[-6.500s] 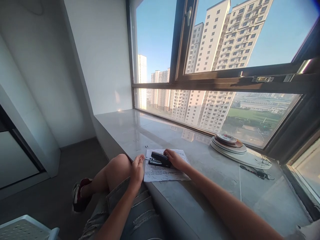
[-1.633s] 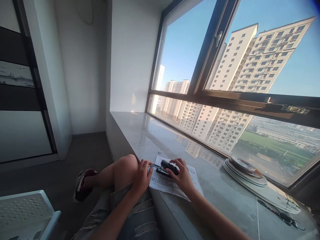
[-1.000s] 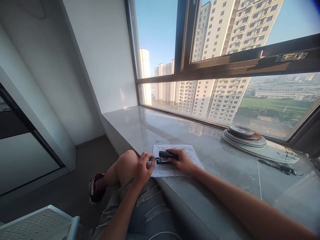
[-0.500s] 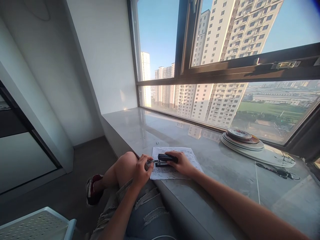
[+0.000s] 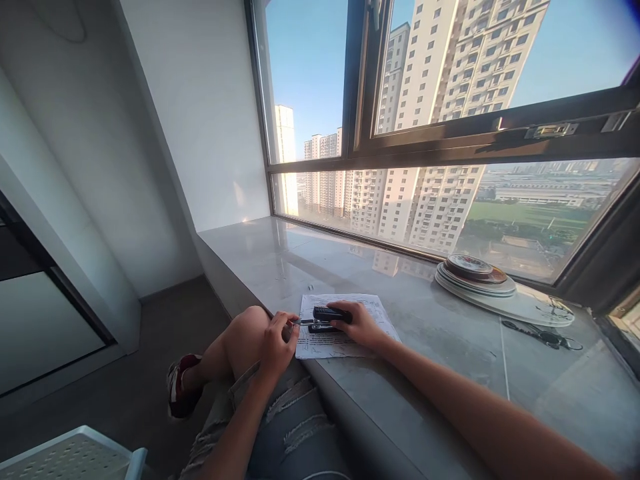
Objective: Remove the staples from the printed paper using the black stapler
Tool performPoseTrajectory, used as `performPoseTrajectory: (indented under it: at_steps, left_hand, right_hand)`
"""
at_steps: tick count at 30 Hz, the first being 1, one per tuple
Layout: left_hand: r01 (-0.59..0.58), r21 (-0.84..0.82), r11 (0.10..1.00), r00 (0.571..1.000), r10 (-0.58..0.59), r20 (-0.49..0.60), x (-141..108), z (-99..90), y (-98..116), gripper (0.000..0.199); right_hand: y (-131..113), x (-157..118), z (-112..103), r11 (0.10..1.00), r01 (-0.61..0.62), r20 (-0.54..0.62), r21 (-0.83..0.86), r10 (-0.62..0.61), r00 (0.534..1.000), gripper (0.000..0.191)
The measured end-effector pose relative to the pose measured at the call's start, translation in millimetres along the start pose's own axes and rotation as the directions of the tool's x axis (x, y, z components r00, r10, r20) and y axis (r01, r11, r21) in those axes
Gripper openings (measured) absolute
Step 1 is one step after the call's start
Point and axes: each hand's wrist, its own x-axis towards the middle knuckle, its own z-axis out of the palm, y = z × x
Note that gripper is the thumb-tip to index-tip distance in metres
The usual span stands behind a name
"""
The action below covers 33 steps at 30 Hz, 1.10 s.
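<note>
A black stapler (image 5: 326,313) lies on a printed sheet of paper (image 5: 320,349), with its top and base spread apart. My right hand (image 5: 363,325) is closed around its right end. A thin metal piece (image 5: 306,323) sticks out of the stapler's left end, between top and base. The fingertips of my left hand (image 5: 280,341) pinch the outer end of this piece. Fingers partly hide what they hold. Beyond the paper's far edge, a few tiny staple-like bits (image 5: 311,287) lie on the sill.
The grey stone sill (image 5: 240,250) runs along the window. A stack of plates (image 5: 473,283) stands to the right by the glass, with a dark cord-like item (image 5: 543,333) in front. My knee (image 5: 250,327) is against the sill's edge. A white perforated seat (image 5: 75,457) is at lower left.
My left hand has drawn a little to the left, away from the stapler, and more of the thin metal piece shows. My right hand stays on the stapler. The view has shifted slightly.
</note>
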Motion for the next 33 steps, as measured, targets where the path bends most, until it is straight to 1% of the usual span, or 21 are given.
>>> performPoseTrajectory:
  at_steps: [4,8,10,14,17,20,23,26,29,33]
  left_hand:
    - [-0.006,-0.02,1.0,1.0,0.006,0.0,0.3,-0.9,0.6,0.016]
    - [0.026,-0.071,0.997,1.0,-0.027,-0.004,-0.3,-2.5,1.1,0.018]
    - [0.041,-0.114,0.993,0.999,-0.041,0.004,-0.8,-3.2,-0.7,0.02]
    - [0.015,-0.243,0.97,1.0,-0.014,0.005,-1.0,-3.7,-9.5,0.023]
    - [0.063,-0.334,0.94,0.998,-0.056,0.029,-1.0,-2.6,-16.3,0.02]
    - [0.103,-0.332,0.938,0.994,-0.081,0.08,-1.2,-0.6,-19.5,0.026]
    - [0.081,-0.308,0.948,0.992,-0.048,0.113,-0.8,0.0,-20.1,0.03]
    - [0.076,-0.328,0.942,0.986,-0.021,0.168,1.4,-3.0,-18.5,0.038]
    - [0.072,-0.33,0.941,0.973,0.006,0.231,4.6,-8.7,-13.7,0.048]
    - [0.056,-0.327,0.943,0.972,0.023,0.235,7.1,-13.1,-7.6,0.061]
  right_hand:
    - [2.2,-0.2,0.0,1.0,-0.024,-0.013,0.002,0.024,1.0,0.041]
    - [4.2,-0.6,-0.9,0.999,-0.041,-0.019,0.022,0.042,0.999,0.041]
    - [5.6,-0.6,-2.1,0.998,-0.044,-0.024,0.048,0.045,0.999,0.041]
    - [7.6,-0.4,-5.4,0.995,-0.049,-0.03,0.087,0.052,0.998,0.041]
    - [2.5,-2.0,-6.3,0.993,-0.001,-0.008,0.118,0.002,1.0,0.039]
    - [-11.0,-5.4,-1.7,0.99,0.081,0.044,0.116,-0.087,0.995,0.034]
    - [-25.7,-8.4,7.4,0.989,0.125,0.039,0.084,-0.129,0.991,0.031]
    - [-33.1,-9.7,13.1,0.986,0.148,0.016,0.078,-0.15,0.989,0.03]
    - [-35.0,-10.4,12.1,0.981,0.169,0.051,0.095,-0.175,0.983,0.03]
    - [-38.2,-12.0,9.5,0.97,0.215,0.086,0.111,-0.225,0.971,0.031]
